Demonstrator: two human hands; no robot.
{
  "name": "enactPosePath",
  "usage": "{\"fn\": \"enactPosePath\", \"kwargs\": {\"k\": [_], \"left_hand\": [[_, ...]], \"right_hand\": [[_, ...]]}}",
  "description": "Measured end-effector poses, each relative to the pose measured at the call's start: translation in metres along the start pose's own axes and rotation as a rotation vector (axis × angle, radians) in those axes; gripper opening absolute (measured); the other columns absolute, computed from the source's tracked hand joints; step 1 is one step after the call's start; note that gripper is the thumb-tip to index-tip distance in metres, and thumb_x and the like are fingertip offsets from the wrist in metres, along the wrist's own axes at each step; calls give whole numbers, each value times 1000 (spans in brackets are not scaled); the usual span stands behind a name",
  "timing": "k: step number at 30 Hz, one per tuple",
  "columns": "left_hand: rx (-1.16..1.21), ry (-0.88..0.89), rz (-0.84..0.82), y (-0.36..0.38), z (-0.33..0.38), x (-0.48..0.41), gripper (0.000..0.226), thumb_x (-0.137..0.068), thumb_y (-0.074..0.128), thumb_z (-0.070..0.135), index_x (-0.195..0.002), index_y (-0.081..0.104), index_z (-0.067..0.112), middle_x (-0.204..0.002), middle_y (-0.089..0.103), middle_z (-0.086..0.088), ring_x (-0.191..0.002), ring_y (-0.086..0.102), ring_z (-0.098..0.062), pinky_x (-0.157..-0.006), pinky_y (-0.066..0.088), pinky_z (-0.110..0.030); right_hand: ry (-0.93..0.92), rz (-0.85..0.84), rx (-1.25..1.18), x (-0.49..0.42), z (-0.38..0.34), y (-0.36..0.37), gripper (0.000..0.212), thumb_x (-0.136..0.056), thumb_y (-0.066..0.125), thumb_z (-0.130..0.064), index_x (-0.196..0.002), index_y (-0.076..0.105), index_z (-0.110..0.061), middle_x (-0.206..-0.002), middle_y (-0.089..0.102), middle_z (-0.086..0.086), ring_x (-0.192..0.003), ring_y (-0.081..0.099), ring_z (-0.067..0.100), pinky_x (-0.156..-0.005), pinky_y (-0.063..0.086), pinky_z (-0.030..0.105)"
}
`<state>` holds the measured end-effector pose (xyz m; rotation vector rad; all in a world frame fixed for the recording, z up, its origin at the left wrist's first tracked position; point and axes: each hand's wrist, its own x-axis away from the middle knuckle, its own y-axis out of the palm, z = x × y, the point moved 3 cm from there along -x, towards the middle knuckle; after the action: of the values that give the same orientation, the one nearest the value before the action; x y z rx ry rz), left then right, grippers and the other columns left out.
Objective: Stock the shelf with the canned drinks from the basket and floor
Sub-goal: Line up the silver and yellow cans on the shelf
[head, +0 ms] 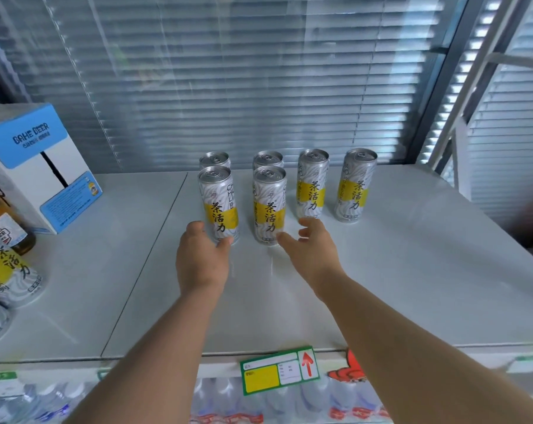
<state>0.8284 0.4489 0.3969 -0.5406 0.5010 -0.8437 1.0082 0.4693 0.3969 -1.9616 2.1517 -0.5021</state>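
1. At the far left edge of the white shelf (381, 270), further tea cans (5, 270) of the same kind are partly seen, beside a beer bottle (2, 221) and a blue-and-white beer carton (35, 166).
2. The front-left can (218, 203) is held low by the left hand (202, 258), with thumb and fingers curled round its base. This low hold is probably meant to let it be slid into line without tipping.
3. The front-right can (270, 203) has the right hand (311, 249) beside it, held wide with the fingers loosely spread. It cannot be told whether the thumb touches the base or lies just beside it.
4. Two back cans (214, 159) are mostly hidden behind the front pair, and two single cans (312, 185) stand apart further right.
5. All six are set upright on the shelf, long axis vertical and pull-tab tops upward. The yellow labels are turned forward, seemingly for display.
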Motion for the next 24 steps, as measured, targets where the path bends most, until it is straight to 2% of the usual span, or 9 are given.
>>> {"fn": "enactPosePath", "kwargs": {"k": [2, 4, 7, 12, 14, 17, 20, 24], "left_hand": [[35, 7, 61, -3, 10, 18, 43, -84, 68, 27, -119, 54, 5, -118, 61, -16, -108, 56, -33, -86, 42, -38], [73, 31, 98, -4, 24, 38, 38, -86, 66, 29, -115, 57, 6, -112, 63, -14, -103, 58, -31, -84, 42, -36], [107, 97, 89, -2, 53, 75, 31, -88, 63, 29, -110, 61, 7, -106, 65, -12, -99, 59, -29, -81, 40, -32], [118, 191, 42, 9, 92, 163, 19, -88, 61, 18, -106, 64, 11, -109, 58, -11, -91, 60, -26, -74, 34, -20], [113, 228, 67, 14, 106, 207, 18, -87, 62, 15, -104, 64, 9, -108, 57, -13, -89, 60, -27, -71, 31, -17], [105, 220, 110, 24, 127, 278, 16, -87, 60, 14, -102, 63, 10, -107, 57, -12, -90, 59, -29, -74, 35, -25], [100, 192, 143, 43, 147, 352, 17, -86, 58, 13, -101, 64, 9, -107, 59, -14, -95, 57, -29, -78, 37, -28], [133, 171, 70, 91, 167, 449, 15, -88, 57, 15, -100, 63, 7, -106, 62, -12, -93, 56, -23, -69, 29, -17]], "right_hand": [[-6, 23, -8, 13, 1, -17, 45, -89, 61, -36, -130, 52, -19, -126, 55, 1, -111, 56, 19, -91, 48, 33], [-8, 44, -38, 24, 5, -34, 33, -91, 58, -35, -118, 60, -16, -113, 62, 0, -97, 58, 18, -79, 45, 28], [-27, 63, -98, 47, 12, -65, 26, -91, 56, -33, -106, 65, -14, -92, 63, -2, -82, 54, 17, -70, 40, 25], [-71, 97, -147, 99, 36, -135, 13, -88, 53, -23, -87, 65, -20, -74, 62, -6, -80, 59, 22, -71, 46, 30], [-80, 116, -171, 123, 53, -173, 15, -84, 51, -25, -82, 64, -19, -75, 65, 1, -82, 62, 28, -75, 50, 38], [-133, 102, -160, 163, 85, -236, 32, -78, 47, -29, -82, 61, -1, -86, 62, 25, -78, 57, 37, -74, 51, 49], [-150, 63, -139, 203, 125, -302, 41, -77, 45, -30, -90, 58, 7, -92, 59, 31, -67, 49, 31, -64, 47, 40], [-74, 13, -118, 249, 189, -382, 39, -85, 45, -29, -93, 56, 8, -90, 58, 31, -68, 47, 22, -65, 42, 36]]}}
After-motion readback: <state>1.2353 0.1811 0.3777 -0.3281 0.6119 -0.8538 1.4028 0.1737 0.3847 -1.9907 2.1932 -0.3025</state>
